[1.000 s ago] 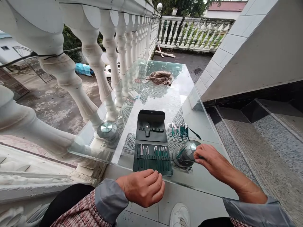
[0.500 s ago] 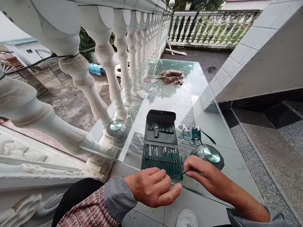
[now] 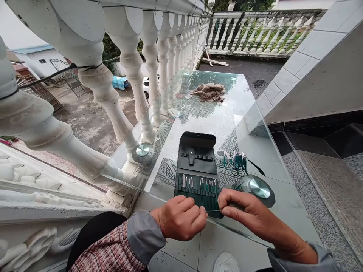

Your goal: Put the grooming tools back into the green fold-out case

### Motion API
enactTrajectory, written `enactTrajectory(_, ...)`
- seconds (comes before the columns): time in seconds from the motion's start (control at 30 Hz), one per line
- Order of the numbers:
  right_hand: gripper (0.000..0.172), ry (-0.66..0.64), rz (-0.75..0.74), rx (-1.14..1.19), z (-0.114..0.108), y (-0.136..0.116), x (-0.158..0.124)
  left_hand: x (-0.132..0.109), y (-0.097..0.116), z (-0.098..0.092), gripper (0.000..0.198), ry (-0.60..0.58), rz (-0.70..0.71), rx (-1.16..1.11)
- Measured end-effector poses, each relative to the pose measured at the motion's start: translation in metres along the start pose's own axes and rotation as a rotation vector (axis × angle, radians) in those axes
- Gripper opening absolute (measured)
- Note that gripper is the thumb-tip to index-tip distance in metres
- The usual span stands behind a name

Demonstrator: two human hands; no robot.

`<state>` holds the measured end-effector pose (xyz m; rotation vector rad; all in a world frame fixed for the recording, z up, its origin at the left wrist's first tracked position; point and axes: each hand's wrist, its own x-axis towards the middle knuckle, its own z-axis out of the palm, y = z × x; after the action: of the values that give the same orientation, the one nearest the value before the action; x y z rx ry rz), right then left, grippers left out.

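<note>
A thin dark-green manicure tool (image 3: 214, 210) spans the gap between my hands, above the near edge of the case. My right hand (image 3: 236, 206) pinches it between thumb and fingers. My left hand (image 3: 184, 219) is closed around its other end, mostly hidden by the fingers. The open black manicure case (image 3: 195, 166) lies on the glass table, several slim tools (image 3: 208, 185) in its loops. To its right are green-handled scissors (image 3: 225, 160), nail clippers (image 3: 240, 160) and a dark curved tool (image 3: 256, 167).
The glass table (image 3: 255, 141) has round metal discs (image 3: 259, 188) over its legs. A crumpled brown cloth (image 3: 210, 92) and a small card (image 3: 173, 112) lie farther back. White balusters (image 3: 107, 96) line the left side; stone steps (image 3: 320, 189) are on the right.
My left hand has closed, its thumb and fingers drawing in from a looser spread. My right hand stays pinched on the tool. The view has shifted slightly.
</note>
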<state>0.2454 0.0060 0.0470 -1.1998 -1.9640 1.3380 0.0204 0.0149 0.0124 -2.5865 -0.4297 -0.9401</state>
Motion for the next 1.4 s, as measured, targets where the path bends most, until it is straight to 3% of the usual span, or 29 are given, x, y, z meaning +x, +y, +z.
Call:
enactTrajectory(0.2, 0.026, 0.004, -0.009, 0.431, 0.01, 0.005, 0.004, -0.002, 0.0, 0.004, 0.006, 0.065, -0.13, -0.033)
enactTrajectory(0.43, 0.005, 0.147, -0.103, 0.384, 0.018, 0.001, 0.011, 0.001, 0.001, 0.005, 0.024, 0.087, -0.257, -0.081)
enactTrajectory(0.53, 0.01, 0.201, -0.067, 0.367, 0.023, -0.002, 0.016, 0.002, 0.001, 0.004, 0.025, 0.087, -0.259, -0.076)
enactTrajectory(0.63, 0.017, 0.355, 0.031, 0.43, 0.025, -0.003, 0.025, 0.002, 0.001, 0.003, 0.026, 0.045, -0.186, -0.085)
enactTrajectory(0.73, 0.026, 0.585, 0.112, 0.565, 0.023, 0.0, 0.038, 0.0, 0.002, 0.004, 0.021, 0.022, 0.006, -0.085)
enactTrajectory(0.8, 0.033, 0.645, 0.158, 0.593, 0.022, 0.003, 0.047, -0.002, 0.002, 0.006, 0.016, 0.021, 0.11, -0.069)
enactTrajectory(1.1, 0.036, 0.654, 0.198, 0.451, 0.025, 0.007, 0.074, -0.004, -0.001, 0.007, 0.013, -0.04, 0.201, -0.085)
enactTrajectory(1.4, 0.029, 0.61, 0.235, 0.325, 0.029, 0.005, 0.082, -0.006, 0.0, 0.006, 0.013, -0.13, 0.217, -0.091)
